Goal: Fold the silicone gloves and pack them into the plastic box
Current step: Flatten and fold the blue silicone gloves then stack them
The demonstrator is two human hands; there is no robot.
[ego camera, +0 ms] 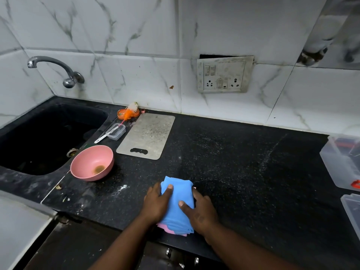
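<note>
A folded blue glove (178, 193) lies on top of a pink glove (167, 228) near the front edge of the black counter (243, 172); only a strip of the pink one shows at the near end. My left hand (156, 203) grips the stack's left side, thumb on top. My right hand (200, 211) grips its right side, thumb pressed on the blue surface. A clear plastic box (339, 162) stands open at the far right of the counter. Its lid (352, 213) lies just in front of it.
A pink bowl (92, 163) sits left of the gloves beside the black sink (44, 137). Behind it are a small clear container (116, 131) with a brush, an orange scrubber (127, 113) and a grey cutting board (146, 136). A socket panel (224, 75) is on the tiled wall.
</note>
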